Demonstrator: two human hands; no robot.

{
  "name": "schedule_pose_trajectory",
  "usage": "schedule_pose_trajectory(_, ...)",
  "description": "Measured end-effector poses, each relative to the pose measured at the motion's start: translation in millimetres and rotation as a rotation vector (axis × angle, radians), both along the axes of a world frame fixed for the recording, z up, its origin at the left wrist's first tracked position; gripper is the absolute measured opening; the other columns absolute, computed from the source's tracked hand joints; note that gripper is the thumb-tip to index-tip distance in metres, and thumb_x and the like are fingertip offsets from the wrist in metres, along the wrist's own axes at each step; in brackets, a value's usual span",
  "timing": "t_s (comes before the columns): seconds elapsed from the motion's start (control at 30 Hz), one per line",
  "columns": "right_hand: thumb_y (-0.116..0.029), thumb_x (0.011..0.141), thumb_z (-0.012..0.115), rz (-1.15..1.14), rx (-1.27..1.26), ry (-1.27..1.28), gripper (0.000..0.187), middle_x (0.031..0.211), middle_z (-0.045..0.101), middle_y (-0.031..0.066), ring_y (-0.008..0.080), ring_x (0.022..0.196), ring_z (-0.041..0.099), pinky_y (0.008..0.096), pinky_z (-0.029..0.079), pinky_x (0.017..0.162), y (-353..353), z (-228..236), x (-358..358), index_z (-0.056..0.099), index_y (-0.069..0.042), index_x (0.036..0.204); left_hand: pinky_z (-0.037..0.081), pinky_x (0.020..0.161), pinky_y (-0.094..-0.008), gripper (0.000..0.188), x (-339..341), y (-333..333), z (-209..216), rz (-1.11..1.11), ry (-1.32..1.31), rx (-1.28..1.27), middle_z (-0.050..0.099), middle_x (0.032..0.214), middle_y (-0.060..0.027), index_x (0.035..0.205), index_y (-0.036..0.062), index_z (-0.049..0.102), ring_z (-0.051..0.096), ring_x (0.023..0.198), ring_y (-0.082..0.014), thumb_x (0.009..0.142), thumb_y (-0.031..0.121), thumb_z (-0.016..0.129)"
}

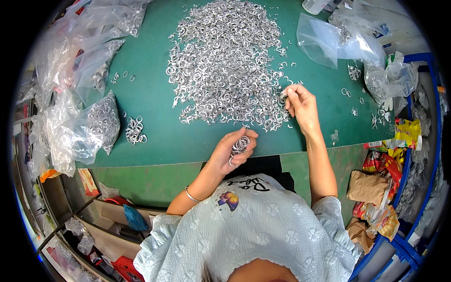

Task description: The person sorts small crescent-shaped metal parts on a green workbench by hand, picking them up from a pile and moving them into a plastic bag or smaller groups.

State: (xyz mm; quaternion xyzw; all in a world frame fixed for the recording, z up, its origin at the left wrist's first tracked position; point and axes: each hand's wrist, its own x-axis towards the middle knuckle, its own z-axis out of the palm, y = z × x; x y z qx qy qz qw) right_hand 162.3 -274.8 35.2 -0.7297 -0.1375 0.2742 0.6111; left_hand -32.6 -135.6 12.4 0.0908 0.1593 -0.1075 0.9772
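Observation:
A large pile of small silver metal rings and curved pieces (225, 70) spreads over the green tabletop. At its near edge my left hand (224, 152) is cupped, palm up, with its fingers curled round a handful of silver rings (240, 146). My right hand (303, 105) is at the right side of the pile, thumb and forefinger pinched together. A small silver metal piece (283, 95) shows at those fingertips, too small to tell whether it is a whole ring.
Clear plastic bags of metal pieces (104, 120) stand along the left side, beside a small heap of rings (135, 130). More bags (387, 80) and scattered rings (346, 92) lie at the right. Blue shelving (425, 188) and colourful packets (383, 167) flank the table's right end.

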Motion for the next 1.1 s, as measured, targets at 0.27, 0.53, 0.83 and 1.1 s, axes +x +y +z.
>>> schedule_pose_trajectory(0.27,-0.011,0.089,0.063,-0.057,-0.069,-0.217,0.011,0.064,0.043,-0.0059,0.0039,0.05,0.033,0.0214,0.028,0.046,-8,4,7,0.067,-0.002,0.092,0.027,0.031,-0.0167,0.035,0,0,1,0.001,0.027,-0.026,0.046,0.075,-0.0067,0.104,-0.0025,0.054,0.034,0.043,-0.0061,0.102,0.028,0.037)
schedule_pose_trajectory(0.53,-0.01,0.079,0.069,0.131,-0.552,-0.77,0.016,0.085,0.062,0.0151,0.0358,0.074,0.061,0.044,0.048,0.066,8,8,-3,0.065,-0.002,0.092,0.031,0.035,-0.018,0.03,6,-4,9,0.119,0.107,-0.497,0.042,0.079,-0.0058,0.091,0.0008,0.052,0.039,0.055,-0.0087,0.101,0.027,0.04)
schedule_pose_trajectory(0.83,-0.01,0.088,0.043,-0.115,0.55,0.441,0.015,0.077,0.05,0.0082,0.0148,0.059,0.039,0.0257,0.035,0.052,-9,18,13,0.048,-0.004,0.075,0.048,0.091,-0.0464,0.032,6,-12,12,0.216,0.148,-0.296,0.056,0.099,-0.0128,0.087,0.0036,0.059,0.055,0.098,-0.0263,0.1,0.028,0.042)
schedule_pose_trajectory(1.1,-0.013,0.087,0.048,-0.202,0.94,1.098,0.022,0.089,0.054,0.0147,0.0194,0.078,0.05,0.0308,0.047,0.066,3,18,1,0.057,0.003,0.098,0.046,0.096,-0.0484,0.031,4,-17,12,0.229,0.266,-0.466,0.059,0.102,-0.0147,0.088,0.0024,0.06,0.056,0.104,-0.029,0.099,0.026,0.043)
